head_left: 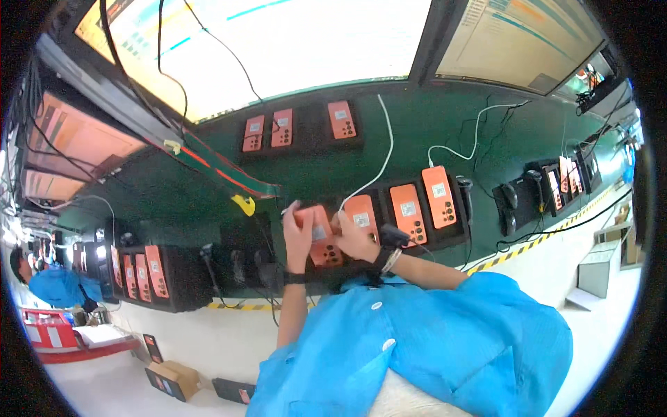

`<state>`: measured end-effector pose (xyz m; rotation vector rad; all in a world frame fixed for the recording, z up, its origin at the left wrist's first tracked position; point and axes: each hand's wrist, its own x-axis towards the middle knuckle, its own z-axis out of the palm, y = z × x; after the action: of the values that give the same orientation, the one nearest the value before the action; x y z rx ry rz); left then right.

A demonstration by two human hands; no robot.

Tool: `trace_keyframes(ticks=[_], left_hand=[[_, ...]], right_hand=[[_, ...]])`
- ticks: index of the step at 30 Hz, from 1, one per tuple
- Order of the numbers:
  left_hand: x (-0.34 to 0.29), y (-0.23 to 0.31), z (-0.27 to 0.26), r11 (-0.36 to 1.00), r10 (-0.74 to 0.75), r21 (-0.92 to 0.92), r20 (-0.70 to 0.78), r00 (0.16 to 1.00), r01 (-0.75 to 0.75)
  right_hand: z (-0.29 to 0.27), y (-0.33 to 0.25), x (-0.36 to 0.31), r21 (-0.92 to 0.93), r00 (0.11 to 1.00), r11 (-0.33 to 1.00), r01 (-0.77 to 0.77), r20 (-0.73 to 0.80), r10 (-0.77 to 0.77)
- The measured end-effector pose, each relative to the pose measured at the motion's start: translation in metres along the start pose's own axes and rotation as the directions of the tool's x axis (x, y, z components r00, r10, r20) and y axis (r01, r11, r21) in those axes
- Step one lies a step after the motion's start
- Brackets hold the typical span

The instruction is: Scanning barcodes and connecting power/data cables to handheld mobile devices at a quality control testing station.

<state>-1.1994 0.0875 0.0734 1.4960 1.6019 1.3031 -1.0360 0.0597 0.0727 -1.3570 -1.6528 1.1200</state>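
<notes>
Head view: both hands gripped one orange phone [321, 240] held up over the green bench [417, 132], back face toward the camera, apparently for inspection. The left hand [297, 240] closed round its left edge; the right hand [353, 238] clasped its right side. A white cable [384, 149] ran toward it. Three more phones stood in the dock [462, 233] just beside, three in the rear tray [309, 142], and about three in the left rack [184, 281].
</notes>
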Motion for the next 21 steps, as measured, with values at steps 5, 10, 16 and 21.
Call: trace_keyframes(ticks=[5, 10, 16, 21], left_hand=[[-0.002, 0.061, -0.019, 0.927, -0.157, -0.265, 0.364, 0.918, 0.263], [-0.023, 0.065, -0.027, 0.917, -0.163, -0.280, 0.390, 0.906, 0.285], [-0.037, 0.067, -0.028, 0.884, -0.149, -0.369, 0.359, 0.921, 0.287], [-0.045, 0.063, -0.031, 0.851, -0.192, -0.399, 0.368, 0.910, 0.342]], right_hand=[[-0.071, -0.007, -0.016, -0.492, 0.933, 0.817, 0.301, 0.330, -0.145], [-0.112, -0.056, 0.001, -0.140, 0.955, 0.977, 0.161, 0.273, -0.119], [-0.084, -0.107, 0.019, 0.197, 0.945, 0.968, 0.157, 0.254, -0.205], [-0.070, -0.116, 0.018, 0.072, 0.914, 0.976, 0.208, 0.340, -0.220]])
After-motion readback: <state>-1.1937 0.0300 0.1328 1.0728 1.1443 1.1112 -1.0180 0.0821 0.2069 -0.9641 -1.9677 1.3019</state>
